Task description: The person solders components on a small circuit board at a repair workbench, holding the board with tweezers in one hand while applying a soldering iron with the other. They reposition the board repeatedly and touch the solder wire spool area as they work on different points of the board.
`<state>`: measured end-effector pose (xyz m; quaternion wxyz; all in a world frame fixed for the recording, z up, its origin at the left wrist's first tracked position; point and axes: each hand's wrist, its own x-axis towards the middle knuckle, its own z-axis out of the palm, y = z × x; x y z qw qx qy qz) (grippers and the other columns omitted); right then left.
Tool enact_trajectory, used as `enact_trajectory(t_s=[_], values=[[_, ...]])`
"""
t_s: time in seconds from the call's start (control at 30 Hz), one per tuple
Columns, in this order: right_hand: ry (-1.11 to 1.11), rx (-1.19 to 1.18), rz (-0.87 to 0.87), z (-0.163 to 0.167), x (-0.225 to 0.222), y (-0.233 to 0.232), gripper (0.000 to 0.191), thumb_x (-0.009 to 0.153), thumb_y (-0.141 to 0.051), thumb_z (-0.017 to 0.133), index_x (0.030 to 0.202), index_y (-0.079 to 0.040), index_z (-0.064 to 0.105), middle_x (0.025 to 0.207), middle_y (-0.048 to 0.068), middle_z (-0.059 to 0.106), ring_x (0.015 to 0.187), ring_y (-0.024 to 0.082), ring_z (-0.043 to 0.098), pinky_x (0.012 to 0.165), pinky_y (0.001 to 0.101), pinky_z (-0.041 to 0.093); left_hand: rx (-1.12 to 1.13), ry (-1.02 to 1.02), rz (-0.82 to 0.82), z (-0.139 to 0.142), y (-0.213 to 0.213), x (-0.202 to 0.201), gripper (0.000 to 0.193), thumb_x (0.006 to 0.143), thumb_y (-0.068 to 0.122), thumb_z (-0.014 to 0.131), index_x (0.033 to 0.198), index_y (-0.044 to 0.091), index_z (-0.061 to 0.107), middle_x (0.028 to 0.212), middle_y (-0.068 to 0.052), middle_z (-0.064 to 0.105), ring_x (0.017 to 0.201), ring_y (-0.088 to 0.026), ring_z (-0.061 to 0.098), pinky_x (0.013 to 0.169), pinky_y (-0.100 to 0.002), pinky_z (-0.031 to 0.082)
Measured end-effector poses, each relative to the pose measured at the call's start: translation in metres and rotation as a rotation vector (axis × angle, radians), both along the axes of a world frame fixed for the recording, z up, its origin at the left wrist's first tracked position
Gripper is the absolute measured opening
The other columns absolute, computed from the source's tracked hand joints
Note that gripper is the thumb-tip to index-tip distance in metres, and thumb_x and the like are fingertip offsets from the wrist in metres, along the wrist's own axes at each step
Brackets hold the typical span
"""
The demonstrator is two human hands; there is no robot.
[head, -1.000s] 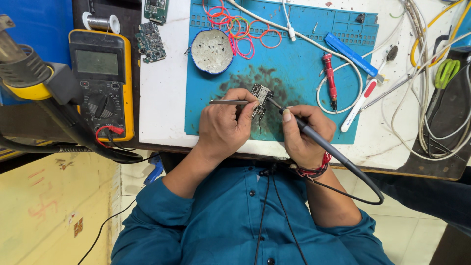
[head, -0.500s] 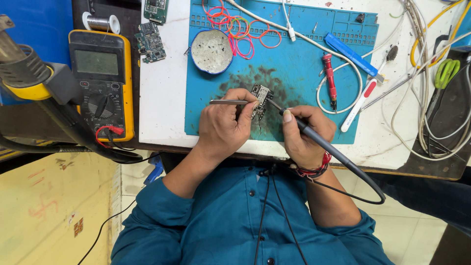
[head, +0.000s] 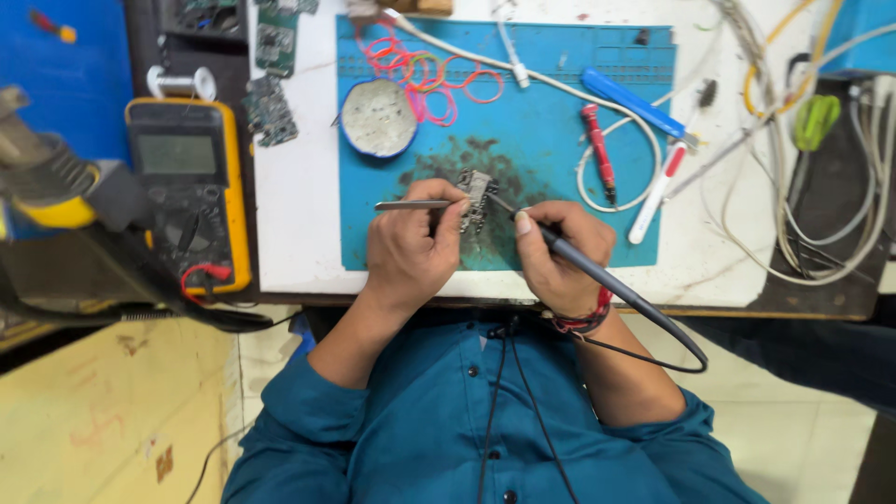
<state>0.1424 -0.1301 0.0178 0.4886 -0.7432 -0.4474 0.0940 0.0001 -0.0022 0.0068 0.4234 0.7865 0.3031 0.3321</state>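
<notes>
A small grey circuit board (head: 475, 196) lies on the stained blue work mat (head: 551, 121). My left hand (head: 411, 247) grips metal tweezers (head: 411, 205) whose tips reach the board from the left. My right hand (head: 560, 257) holds a dark soldering iron (head: 597, 275) like a pen, its tip touching the board's right side. The iron's black cable loops down past my wrist and a red wristband. Both hands rest at the mat's near edge, above my teal shirt.
A yellow multimeter (head: 187, 187) sits left of the white table. A round tin (head: 378, 117), pink rubber bands (head: 429, 75), red screwdriver (head: 597, 159), blue tool (head: 635, 103) and white cable lie on the mat. Tangled wires and green-handled scissors (head: 817, 117) fill the right side.
</notes>
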Motion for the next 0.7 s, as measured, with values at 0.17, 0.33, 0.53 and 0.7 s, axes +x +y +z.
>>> enact_trajectory(t_s=[0.17, 0.33, 0.53, 0.7], values=[[-0.069, 0.045, 0.025, 0.002, 0.000, 0.006, 0.013, 0.098, -0.006, 0.071, 0.109, 0.000, 0.071, 0.089, 0.012, 0.073, 0.075, 0.021, 0.072, 0.069, 0.0310, 0.055, -0.149, -0.068, 0.011, -0.004, -0.001, -0.002, 0.010, 0.100, 0.004, 0.069, 0.108, 0.002, 0.065, 0.090, -0.009, 0.072, 0.075, -0.016, 0.071, 0.068, -0.029, 0.056], [-0.242, 0.036, 0.081, 0.005, -0.004, 0.014, 0.020, 0.099, -0.009, 0.072, 0.117, -0.004, 0.068, 0.103, 0.015, 0.075, 0.086, 0.031, 0.075, 0.076, 0.0364, 0.059, -0.177, -0.278, -0.045, -0.018, -0.005, -0.006, 0.013, 0.108, 0.001, 0.061, 0.119, -0.002, 0.056, 0.114, -0.014, 0.071, 0.104, -0.018, 0.071, 0.093, -0.029, 0.058], [-0.338, -0.030, 0.120, 0.008, -0.008, 0.018, 0.029, 0.095, -0.008, 0.071, 0.124, -0.006, 0.066, 0.105, 0.015, 0.074, 0.087, 0.031, 0.073, 0.075, 0.0391, 0.057, -0.425, -0.430, -0.097, -0.034, -0.024, -0.010, 0.016, 0.110, 0.000, 0.055, 0.125, -0.001, 0.049, 0.123, -0.015, 0.067, 0.113, -0.017, 0.067, 0.104, -0.030, 0.054], [-0.299, -0.035, 0.144, 0.007, -0.006, 0.016, 0.031, 0.096, -0.007, 0.069, 0.127, -0.006, 0.064, 0.107, 0.014, 0.074, 0.089, 0.031, 0.073, 0.076, 0.0387, 0.057, -0.585, -0.539, -0.134, -0.039, -0.031, -0.013, 0.017, 0.111, 0.002, 0.053, 0.126, 0.001, 0.047, 0.123, -0.015, 0.067, 0.113, -0.017, 0.066, 0.105, -0.031, 0.054]])
